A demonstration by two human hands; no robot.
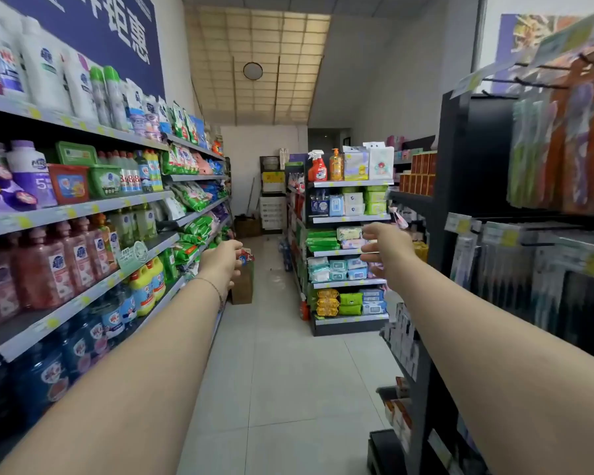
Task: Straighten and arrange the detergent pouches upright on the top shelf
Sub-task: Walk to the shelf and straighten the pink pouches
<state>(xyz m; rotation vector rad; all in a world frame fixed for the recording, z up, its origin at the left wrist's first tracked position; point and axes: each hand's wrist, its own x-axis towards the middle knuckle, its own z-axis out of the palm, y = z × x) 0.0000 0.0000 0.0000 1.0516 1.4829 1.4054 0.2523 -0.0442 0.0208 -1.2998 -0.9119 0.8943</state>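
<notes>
The detergent pouches point(144, 109), white and blue, stand in a row on the top shelf point(83, 126) of the left wall rack, with green pouches point(183, 122) beyond them; some lean. Both my arms stretch forward into the aisle, well below and to the right of that shelf. My left hand point(224, 260) hangs with loosely curled fingers and nothing plainly in it. My right hand point(386, 246) is held out with straight fingers and is empty. Neither hand touches a pouch.
A brown cardboard box point(242, 286) with red packets stands on the floor just past my left hand. An end rack of wipes and tissues point(348, 255) faces me. A black rack of hanging goods point(494, 234) lines the right side. Pale floor tiles point(282, 371) run between the racks.
</notes>
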